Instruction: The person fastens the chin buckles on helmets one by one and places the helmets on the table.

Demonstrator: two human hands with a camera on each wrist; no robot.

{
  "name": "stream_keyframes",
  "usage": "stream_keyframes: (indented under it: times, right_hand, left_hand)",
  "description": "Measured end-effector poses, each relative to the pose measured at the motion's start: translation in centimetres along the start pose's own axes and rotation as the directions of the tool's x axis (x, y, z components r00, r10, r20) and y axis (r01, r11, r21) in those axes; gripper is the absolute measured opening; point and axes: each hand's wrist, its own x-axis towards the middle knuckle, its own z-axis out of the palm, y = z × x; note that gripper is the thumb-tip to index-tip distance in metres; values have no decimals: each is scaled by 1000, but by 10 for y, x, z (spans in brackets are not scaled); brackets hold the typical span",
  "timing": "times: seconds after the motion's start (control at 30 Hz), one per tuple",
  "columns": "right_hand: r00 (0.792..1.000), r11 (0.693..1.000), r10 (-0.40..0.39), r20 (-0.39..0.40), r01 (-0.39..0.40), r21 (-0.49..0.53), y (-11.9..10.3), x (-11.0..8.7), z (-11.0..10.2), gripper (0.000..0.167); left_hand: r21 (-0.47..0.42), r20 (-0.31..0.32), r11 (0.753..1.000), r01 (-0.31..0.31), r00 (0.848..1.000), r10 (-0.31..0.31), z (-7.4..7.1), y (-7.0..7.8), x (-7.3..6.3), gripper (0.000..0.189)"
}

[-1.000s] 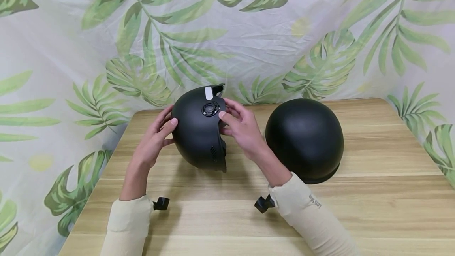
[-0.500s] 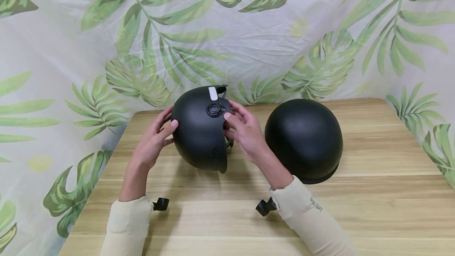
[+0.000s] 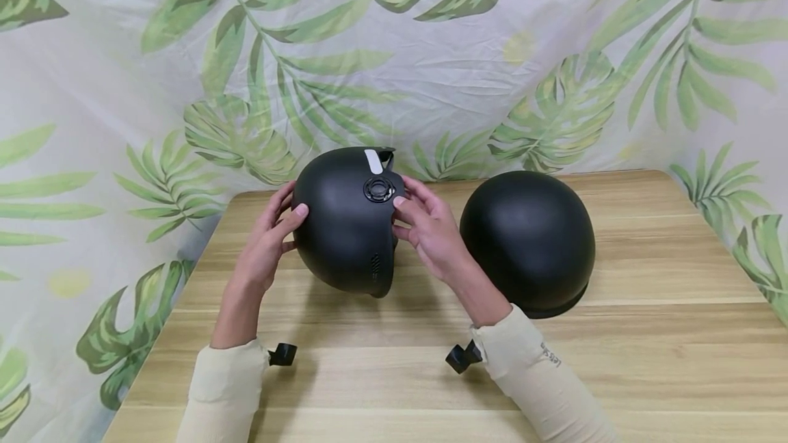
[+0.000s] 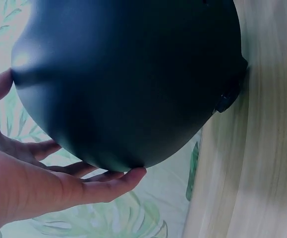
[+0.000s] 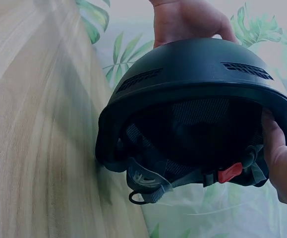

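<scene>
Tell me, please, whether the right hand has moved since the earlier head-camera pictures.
Yes: the right hand has shifted slightly rightward in the head view, closer to the free-standing black helmet, unmoved on the wood-grain tabletop.

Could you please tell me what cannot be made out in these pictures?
Head view: the inside of the unheld helmet, hidden by its shell.
Head view: lettering on the right sleeve, too small to read.
Left wrist view: part of the held helmet, cut off by the top edge.
Right wrist view: some of the left grip, hidden behind the held helmet.
</scene>
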Motion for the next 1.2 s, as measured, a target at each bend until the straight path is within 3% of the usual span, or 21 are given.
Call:
stream_keyframes:
  times: [0.17, 0.3, 0.37, 0.47, 0.53, 0.6, 0.83, 1.07, 1.2]
  right_hand:
    - [1000, 988, 16, 12, -14, -152, -7, -3, -7, 52]
    - [1000, 953, -3, 18, 9, -303, -11, -4, -13, 51]
    - [999, 913, -35, 6, 34, -406, -13, -5, -15, 52]
    - [994, 822, -109, -8, 86, -562, -15, -6, -17, 53]
    - [987, 768, -160, -5, 122, -628, -15, -7, -18, 52]
    - [980, 739, -200, 18, 163, -654, -15, -8, -18, 49]
    - [968, 698, -244, 55, 215, -683, -17, -6, -21, 44]
    - [971, 696, -234, 55, 207, -688, -21, -5, -24, 46]
    - [970, 670, -237, 48, 198, -716, -22, -6, -24, 46]
  left_hand:
    - [16, -5, 1000, 5, 1000, -5, 1, 1, 0, 72]
    - [31, -7, 999, 10, 1000, -10, 1, 1, -1, 73]
    - [37, -9, 999, 10, 1000, -10, 2, 2, -1, 74]
    - [44, -10, 999, 10, 1000, -10, 3, 2, -1, 74]
    - [52, -8, 999, 9, 1000, -8, 3, 2, -2, 75]
    - [60, -5, 998, 5, 1000, -5, 4, 2, -2, 76]
    - [59, 16, 998, 2, 1000, -3, 3, -1, 1, 78]
    - [-33, 94, 997, 66, 994, -63, 2, -12, 7, 77]
    - [5, 77, 998, 63, 995, -63, 4, -14, 9, 78]
